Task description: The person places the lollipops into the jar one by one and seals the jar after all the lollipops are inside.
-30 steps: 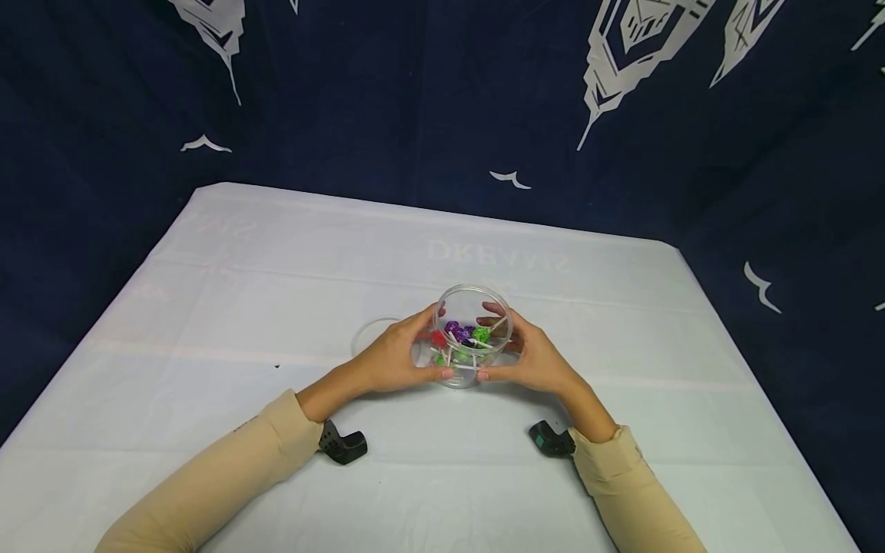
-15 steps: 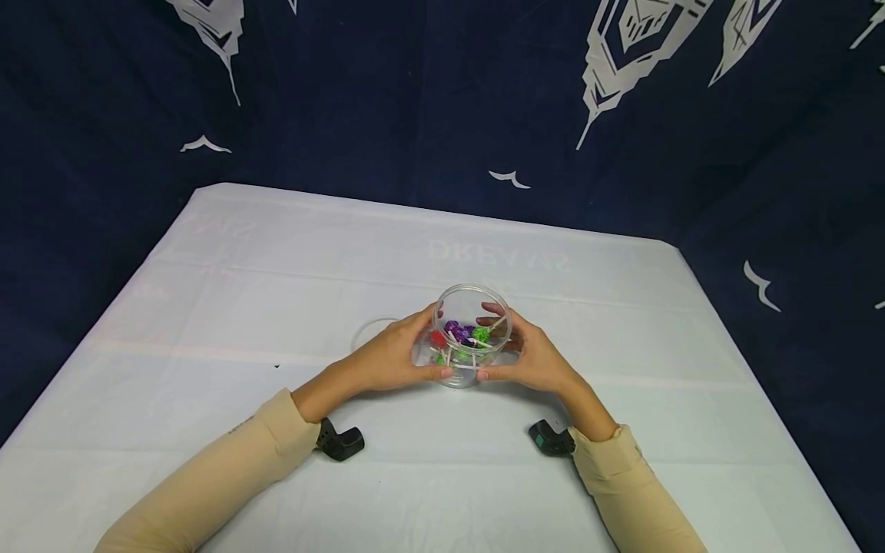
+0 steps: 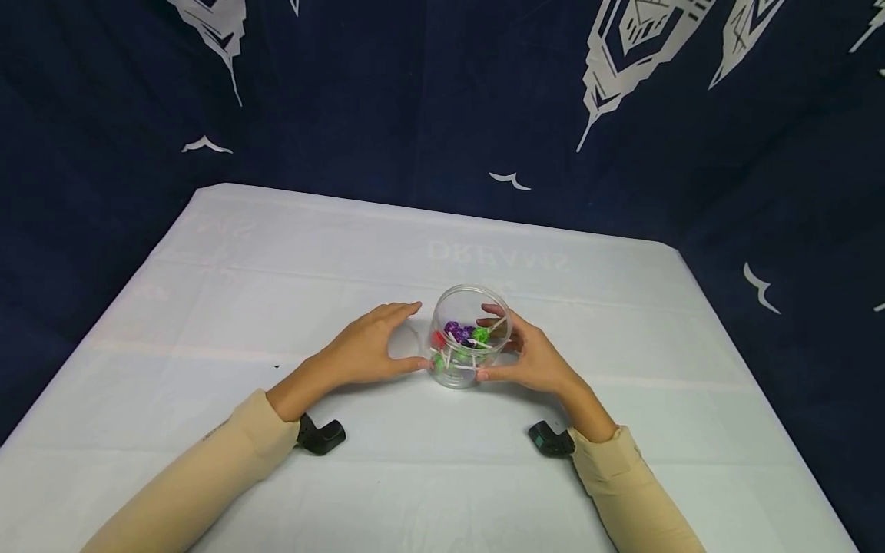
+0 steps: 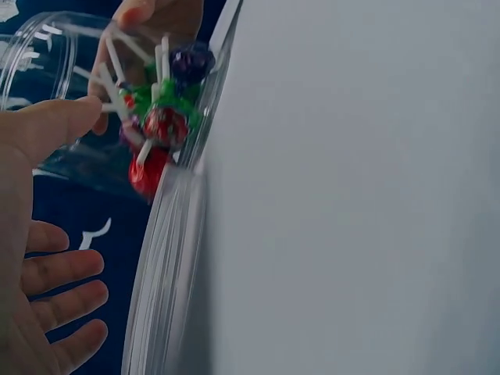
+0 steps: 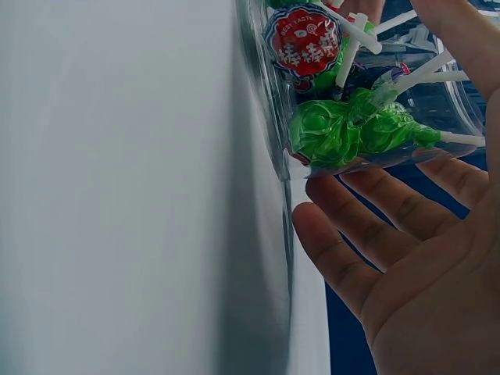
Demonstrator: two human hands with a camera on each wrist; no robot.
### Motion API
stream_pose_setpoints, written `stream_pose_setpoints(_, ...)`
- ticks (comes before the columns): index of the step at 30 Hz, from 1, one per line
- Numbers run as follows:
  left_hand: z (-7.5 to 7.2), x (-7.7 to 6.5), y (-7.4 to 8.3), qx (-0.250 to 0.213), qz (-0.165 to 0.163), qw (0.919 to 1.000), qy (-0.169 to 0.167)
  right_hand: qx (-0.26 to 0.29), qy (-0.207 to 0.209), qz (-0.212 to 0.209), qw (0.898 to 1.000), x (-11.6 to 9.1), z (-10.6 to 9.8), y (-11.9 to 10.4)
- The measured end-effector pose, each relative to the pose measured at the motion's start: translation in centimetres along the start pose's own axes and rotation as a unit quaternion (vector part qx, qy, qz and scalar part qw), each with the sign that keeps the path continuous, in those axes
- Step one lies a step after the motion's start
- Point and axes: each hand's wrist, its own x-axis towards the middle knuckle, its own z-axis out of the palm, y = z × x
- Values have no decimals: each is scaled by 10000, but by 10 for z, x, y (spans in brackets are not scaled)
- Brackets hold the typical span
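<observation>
A clear, lidless jar (image 3: pixel 452 376) stands upright on the table with several wrapped lollipops (image 3: pixel 462 333) inside, purple, green and red, their white sticks pointing various ways. My right hand (image 3: pixel 528 357) holds the jar's right side, thumb in front and fingers round the back. Left of the jar, my left hand (image 3: pixel 366 346) has its fingers spread, with the thumb tip close to the jar wall. In the left wrist view a round clear lid (image 4: pixel 166 273) lies flat beside the jar, below the left palm; the hand partly hides it in the head view.
A white cloth (image 3: pixel 442 491) covers the table. Dark blue fabric (image 3: pixel 415 100) with white prints hangs behind and around it. A tiny dark speck (image 3: pixel 277 366) lies on the cloth at the left. Black wrist cameras (image 3: pixel 321 435) jut inward from both sleeves.
My left hand has let go of the jar and drawn back to the left, its fingers opening over the lid. The right hand and the jar have stayed in place.
</observation>
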Motion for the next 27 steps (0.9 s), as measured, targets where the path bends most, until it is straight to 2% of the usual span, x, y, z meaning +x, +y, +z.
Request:
stream_pose_setpoints(4,-8,-8,-12,201,-30,9998,-20,-24,-21,-24,10000,-1,-1,-2)
stream_pose_setpoints(11,-14,-21,-32,-5,-351,9990,-283,-126,2,15,9999,-3,-2,-6)
stream_pose_setpoints(15,-13,-25,-39,-39,-328,9989,-337,-141,-5,-12,9999,-3,-1,-7)
stream_pose_setpoints(22,-6,-25,-48,194,-172,9992,-316,-166,24,-14,9999,-3,-1,13)
stream_pose_setpoints(27,-3,-24,-51,238,-177,9994,-192,-235,37,-13,9997,-2,-3,28)
